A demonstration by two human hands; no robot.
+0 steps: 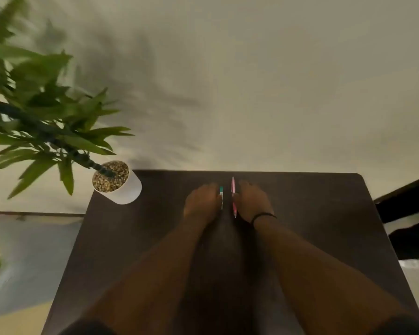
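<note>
Both of my hands reach out over a dark brown table (312,226) near its far edge. My left hand (202,203) holds a white pen with a green end (221,195) at its inner side. My right hand (251,201), with a black band on its wrist, holds a pink pen (233,189) that points away from me. The two pens lie almost parallel, a small gap apart. The fingers of both hands are curled downward and mostly hidden behind the backs of the hands.
A white pot (121,187) filled with pebbles stands on the table's far left corner, its leafy green plant (41,112) spreading left. A pale wall rises behind the table. A dark piece of furniture (406,213) is at the right.
</note>
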